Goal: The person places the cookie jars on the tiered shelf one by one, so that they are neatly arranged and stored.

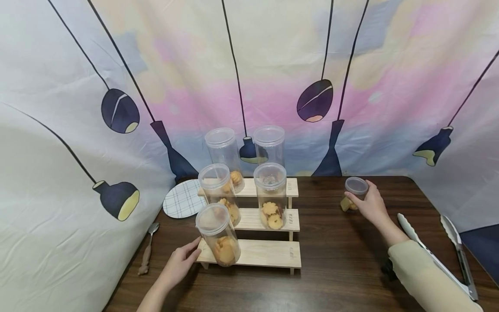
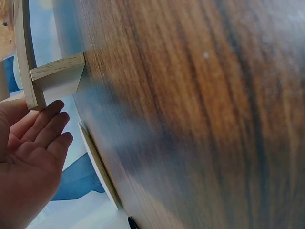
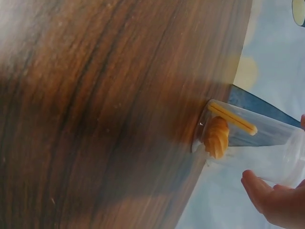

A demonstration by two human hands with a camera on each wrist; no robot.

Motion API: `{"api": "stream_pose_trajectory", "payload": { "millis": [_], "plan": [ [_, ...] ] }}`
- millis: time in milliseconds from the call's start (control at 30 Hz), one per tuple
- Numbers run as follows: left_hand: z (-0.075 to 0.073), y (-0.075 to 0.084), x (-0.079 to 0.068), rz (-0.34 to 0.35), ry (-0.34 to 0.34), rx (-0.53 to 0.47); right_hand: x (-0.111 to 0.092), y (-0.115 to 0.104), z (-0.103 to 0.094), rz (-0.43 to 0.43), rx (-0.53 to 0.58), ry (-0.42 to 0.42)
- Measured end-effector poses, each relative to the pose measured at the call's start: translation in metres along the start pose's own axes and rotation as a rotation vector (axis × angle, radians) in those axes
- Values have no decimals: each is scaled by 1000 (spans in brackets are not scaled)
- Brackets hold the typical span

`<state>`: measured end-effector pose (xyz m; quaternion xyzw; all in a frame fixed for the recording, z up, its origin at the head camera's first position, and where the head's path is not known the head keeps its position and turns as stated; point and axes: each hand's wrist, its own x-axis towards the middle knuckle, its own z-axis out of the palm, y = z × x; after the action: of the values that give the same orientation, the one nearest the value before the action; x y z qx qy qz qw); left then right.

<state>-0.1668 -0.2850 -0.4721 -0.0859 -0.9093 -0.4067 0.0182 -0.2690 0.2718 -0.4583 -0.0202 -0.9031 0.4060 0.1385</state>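
My left hand [image 1: 179, 262] is at the left end of the lowest step of a three-step wooden stand [image 1: 269, 253]. In the left wrist view its fingers are loosely bent, close against the board's end. Beside it, a clear lidded cookie jar [image 1: 219, 236] stands on that lowest step. At the right, my right hand [image 1: 372, 204] grips another clear lidded jar [image 1: 356, 187] near its lid, thumb on one side and fingers behind. That jar shows a swirled cookie [image 3: 217, 138] and a stick-shaped biscuit [image 3: 232, 118] inside, with its base at the tabletop.
Two jars stand on the middle step, including one with flower-shaped cookies [image 1: 271, 208]; two more occupy the top step, including a right one [image 1: 270, 147]. A checked plate [image 1: 183, 199] and a spoon [image 1: 148, 249] lie left. Metal tongs [image 1: 464, 251] lie right. A patterned cloth [image 1: 273, 52] hangs behind.
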Motion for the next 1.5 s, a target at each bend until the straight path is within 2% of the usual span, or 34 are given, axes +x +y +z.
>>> {"api": "stream_pose_trajectory", "payload": {
  "millis": [567, 833, 1200, 1500],
  "plan": [
    [2, -4, 2, -37, -1, 9, -3, 2, -3, 13, 25, 25],
    [0, 0, 1, -9, 2, 8, -9, -1, -6, 15, 24, 32],
    [1, -2, 1, -17, 4, 19, -22, -5, -11, -1, -9, 32],
    [2, -5, 2, -26, -4, 8, -37, -22, -16, -81, -11, 29]
  ]
}}
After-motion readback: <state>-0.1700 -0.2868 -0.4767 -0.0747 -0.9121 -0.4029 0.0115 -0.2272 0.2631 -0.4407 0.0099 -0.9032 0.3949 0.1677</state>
